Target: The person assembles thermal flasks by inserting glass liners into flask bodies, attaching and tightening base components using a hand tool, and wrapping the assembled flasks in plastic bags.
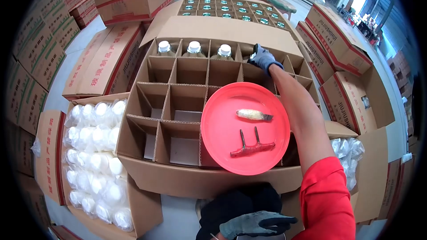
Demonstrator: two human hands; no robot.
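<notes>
Nearby, left hand (255,224): gloved in grey, low over the dark clothing (240,200), fingers reaching toward the right; its palm side is hidden, so whether this grip is spread or pressed together I cannot tell.
Divided carton (178,178): directly beyond, flaps folded out, cardboard partitions making a grid of cells.
Red round tray (218,129): resting on the partitions, near the carton's front edge.
Red-wrapped handle (252,149): on the tray, two metal prongs pointing away from the wearer.
Tape-wrapped tool (253,114): also on the tray, beyond the handle, dark end to the right.
Side cartons: left one (144,204) filled with plastic-wrapped white pieces (95,138); right one (378,173) with clear-wrapped pieces (349,155).
Right hand (263,58): grey-gloved, below a red sleeve (327,195), fingers curled at the fourth back-row cell from the left; a pale patch shows beside them, but I cannot tell whether the grip pinches it.
White-capped bottles (194,48): three, upright, one each in the first three back-row cells.
Farther carton (178,10): behind the flap, holding rows of green-rimmed glass tops (224,8).
Background: printed cartons (38,40) stacked left; a green stool (281,4) farther off.
</notes>
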